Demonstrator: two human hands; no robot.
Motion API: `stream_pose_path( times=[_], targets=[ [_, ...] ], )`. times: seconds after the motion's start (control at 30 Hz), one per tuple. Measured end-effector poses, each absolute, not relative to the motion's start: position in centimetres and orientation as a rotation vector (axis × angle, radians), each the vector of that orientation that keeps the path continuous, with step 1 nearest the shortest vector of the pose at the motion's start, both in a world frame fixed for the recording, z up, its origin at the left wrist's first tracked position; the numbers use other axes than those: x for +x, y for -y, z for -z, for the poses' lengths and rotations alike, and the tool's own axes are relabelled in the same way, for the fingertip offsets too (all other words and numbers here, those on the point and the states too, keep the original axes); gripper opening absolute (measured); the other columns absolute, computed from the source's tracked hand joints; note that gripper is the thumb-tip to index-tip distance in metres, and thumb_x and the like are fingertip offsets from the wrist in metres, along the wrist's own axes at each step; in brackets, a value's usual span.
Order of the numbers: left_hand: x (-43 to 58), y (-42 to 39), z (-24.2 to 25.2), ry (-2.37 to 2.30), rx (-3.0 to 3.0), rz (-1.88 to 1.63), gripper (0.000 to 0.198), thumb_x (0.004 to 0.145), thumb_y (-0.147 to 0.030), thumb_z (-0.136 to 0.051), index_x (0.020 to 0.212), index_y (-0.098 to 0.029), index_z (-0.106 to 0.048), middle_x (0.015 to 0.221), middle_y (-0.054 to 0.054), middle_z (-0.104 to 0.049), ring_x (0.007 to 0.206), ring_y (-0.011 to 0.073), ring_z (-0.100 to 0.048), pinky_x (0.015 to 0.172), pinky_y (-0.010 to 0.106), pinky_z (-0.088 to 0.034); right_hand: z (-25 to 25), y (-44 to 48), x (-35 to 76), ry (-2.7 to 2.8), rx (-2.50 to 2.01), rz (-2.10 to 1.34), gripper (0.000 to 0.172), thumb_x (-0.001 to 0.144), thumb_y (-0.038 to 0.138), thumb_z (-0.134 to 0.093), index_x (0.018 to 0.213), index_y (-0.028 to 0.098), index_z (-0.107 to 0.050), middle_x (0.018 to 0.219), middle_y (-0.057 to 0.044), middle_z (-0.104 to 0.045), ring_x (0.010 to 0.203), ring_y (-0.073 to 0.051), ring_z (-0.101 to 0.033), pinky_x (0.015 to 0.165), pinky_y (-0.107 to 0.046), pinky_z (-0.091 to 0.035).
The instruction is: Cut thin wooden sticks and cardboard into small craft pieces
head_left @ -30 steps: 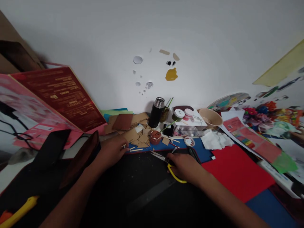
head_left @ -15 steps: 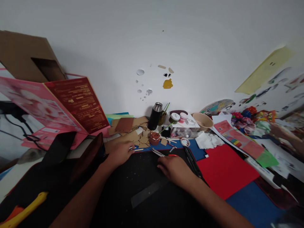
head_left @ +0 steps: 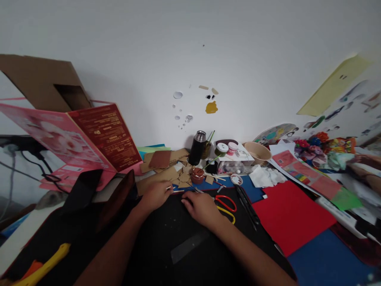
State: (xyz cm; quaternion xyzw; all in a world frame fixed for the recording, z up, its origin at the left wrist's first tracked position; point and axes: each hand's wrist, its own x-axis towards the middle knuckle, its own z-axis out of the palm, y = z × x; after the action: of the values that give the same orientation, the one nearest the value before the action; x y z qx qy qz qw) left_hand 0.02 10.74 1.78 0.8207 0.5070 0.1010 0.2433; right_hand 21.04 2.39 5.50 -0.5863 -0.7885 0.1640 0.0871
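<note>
My left hand point(head_left: 156, 195) is closed at the edge of the black mat, with a short, thin, pale stick point(head_left: 168, 187) pinched between thumb and fingers. Just right of it, another thin pale stick point(head_left: 178, 191) lies on the mat's edge. My right hand point(head_left: 200, 208) rests palm down on the mat, thumb and forefinger slightly apart and nothing visible between them. Scissors point(head_left: 226, 203) with red and yellow handles lie beside and beyond my right hand, their blades partly hidden by it. A jar of brown paint point(head_left: 197, 175) stands behind, among small cardboard pieces point(head_left: 183, 176).
A black flask point(head_left: 197, 149), brushes and paint pots point(head_left: 222, 149) stand along the wall. Black-handled tongs or a similar tool point(head_left: 247, 206) and red paper point(head_left: 293, 216) lie right. A pink box point(head_left: 95, 139) stands left. Another person's hand point(head_left: 367, 161) shows at far right.
My right hand has let go of the scissors and moved left, towards my left hand. The scissors now lie on the mat with their handles uncovered. The whole view has shifted slightly.
</note>
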Motion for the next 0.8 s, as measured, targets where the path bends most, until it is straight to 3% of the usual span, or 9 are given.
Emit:
stream_pose_path(
  times=[0.3, 0.53, 0.8],
  targets=[
    [-0.3, -11.3, -1.1, -1.317, 2.134, -0.393, 0.018, 0.092, -0.027, -0.052, 0.093, -0.021, -0.070, 0.093, 0.006, -0.077, 0.089, 0.0223, -0.069, 0.079, 0.029, -0.047, -3.9, -5.4, 18.9, 2.317, -1.834, -0.489, 0.028, 0.104, 0.032, -0.049, 0.123, 0.024, -0.068, 0.114, -0.008, -0.077, 0.103, -0.024, -0.073, 0.085, -0.029, -0.047],
    [-1.8, -12.5, -1.9, -1.396, 2.040, -0.501, 0.029, 0.094, -0.044, -0.049, 0.094, -0.021, -0.067, 0.093, 0.003, -0.075, 0.090, 0.0223, -0.068, 0.079, 0.029, -0.048, -2.0, -5.7, 18.9, 2.213, -1.853, -0.467, 0.024, 0.103, 0.029, -0.050, 0.117, 0.026, -0.069, 0.103, -0.004, -0.080, 0.094, -0.023, -0.075, 0.080, -0.029, -0.047],
    [-1.8, -12.2, -2.3, -1.576, 2.192, -0.272, 0.023, 0.093, -0.037, -0.053, 0.093, -0.021, -0.070, 0.089, 0.008, -0.075, 0.086, 0.0262, -0.068, 0.071, 0.031, -0.040, -1.4, -6.2, 19.1, 2.167, -1.831, -0.474, 0.023, 0.101, 0.029, -0.053, 0.114, 0.027, -0.072, 0.100, -0.004, -0.081, 0.089, -0.024, -0.076, 0.075, -0.029, -0.045]
  ],
)
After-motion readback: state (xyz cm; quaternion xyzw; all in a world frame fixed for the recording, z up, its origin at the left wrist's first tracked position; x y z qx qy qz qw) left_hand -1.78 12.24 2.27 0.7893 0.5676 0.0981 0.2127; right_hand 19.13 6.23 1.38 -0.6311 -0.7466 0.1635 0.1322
